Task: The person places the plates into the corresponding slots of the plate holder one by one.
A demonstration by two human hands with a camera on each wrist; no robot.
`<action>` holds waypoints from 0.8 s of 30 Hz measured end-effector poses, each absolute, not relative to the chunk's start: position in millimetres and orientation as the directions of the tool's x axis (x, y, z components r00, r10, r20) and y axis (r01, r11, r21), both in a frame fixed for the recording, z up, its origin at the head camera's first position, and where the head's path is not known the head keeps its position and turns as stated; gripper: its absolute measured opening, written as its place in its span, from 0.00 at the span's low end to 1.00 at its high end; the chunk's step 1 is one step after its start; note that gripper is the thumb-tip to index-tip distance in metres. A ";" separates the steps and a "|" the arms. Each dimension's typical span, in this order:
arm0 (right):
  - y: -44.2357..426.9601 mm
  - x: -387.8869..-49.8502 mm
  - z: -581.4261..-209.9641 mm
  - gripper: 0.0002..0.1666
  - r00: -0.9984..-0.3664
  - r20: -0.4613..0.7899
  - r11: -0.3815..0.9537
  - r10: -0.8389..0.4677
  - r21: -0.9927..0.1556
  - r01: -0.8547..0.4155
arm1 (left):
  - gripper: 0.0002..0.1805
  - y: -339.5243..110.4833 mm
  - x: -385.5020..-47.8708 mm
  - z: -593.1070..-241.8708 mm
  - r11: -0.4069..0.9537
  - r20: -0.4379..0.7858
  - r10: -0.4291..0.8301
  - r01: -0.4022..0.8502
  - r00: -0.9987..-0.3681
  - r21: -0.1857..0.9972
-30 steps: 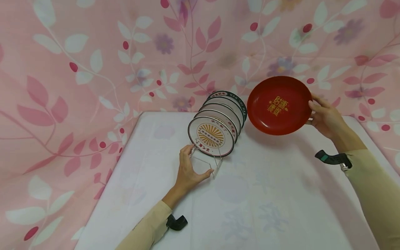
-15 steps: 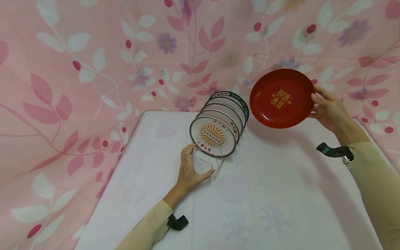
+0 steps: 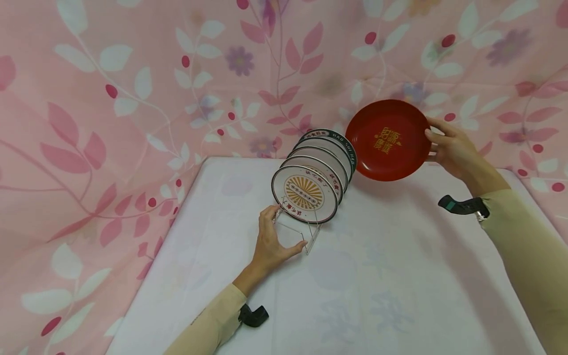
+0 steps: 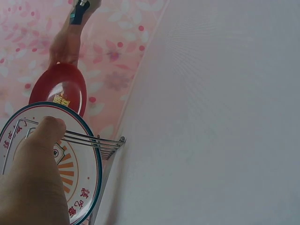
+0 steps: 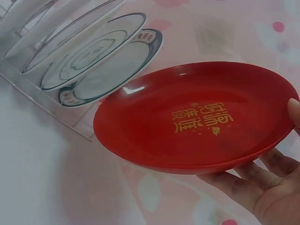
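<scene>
A wire dish rack [image 4: 111, 146] holds several round white plates with dark rims, standing on edge in a row. The front plate [image 3: 304, 195] bears a yellow sunburst and red characters. At the rack's near end my left hand [image 3: 269, 249] grips the wire frame, thumb on one side and fingers on the other. Behind and right of the row, my right hand [image 3: 453, 150] holds a red plate [image 5: 192, 117] with gold characters by its right edge, thumb on the front and fingers beneath. The red plate is tilted, off the table, close to the rearmost white plate [image 5: 115, 70].
A white-covered table [image 3: 399, 276] lies under the rack. Its back edge meets a pink floral cloth backdrop [image 3: 177, 64] just behind the plates. Black straps with camera mounts [image 3: 463, 205] sit on both wrists.
My right hand has raised the red plate a little, then brought it left toward the back of the plate row. My left hand keeps its grip on the rack; the whole view has shifted slightly.
</scene>
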State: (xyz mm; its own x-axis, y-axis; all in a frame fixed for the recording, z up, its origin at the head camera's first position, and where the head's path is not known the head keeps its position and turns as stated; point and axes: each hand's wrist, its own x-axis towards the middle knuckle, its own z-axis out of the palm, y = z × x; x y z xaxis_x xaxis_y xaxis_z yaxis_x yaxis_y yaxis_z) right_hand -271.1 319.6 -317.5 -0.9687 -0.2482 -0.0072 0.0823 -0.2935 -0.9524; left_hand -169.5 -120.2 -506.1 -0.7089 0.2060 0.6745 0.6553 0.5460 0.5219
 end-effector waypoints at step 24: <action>271.6 -313.8 -290.3 0.32 -0.935 -0.016 0.199 -0.355 -0.978 -0.058 | 0.60 -123.3 -167.2 -506.8 0.564 0.648 0.203 0.629 -0.734 0.535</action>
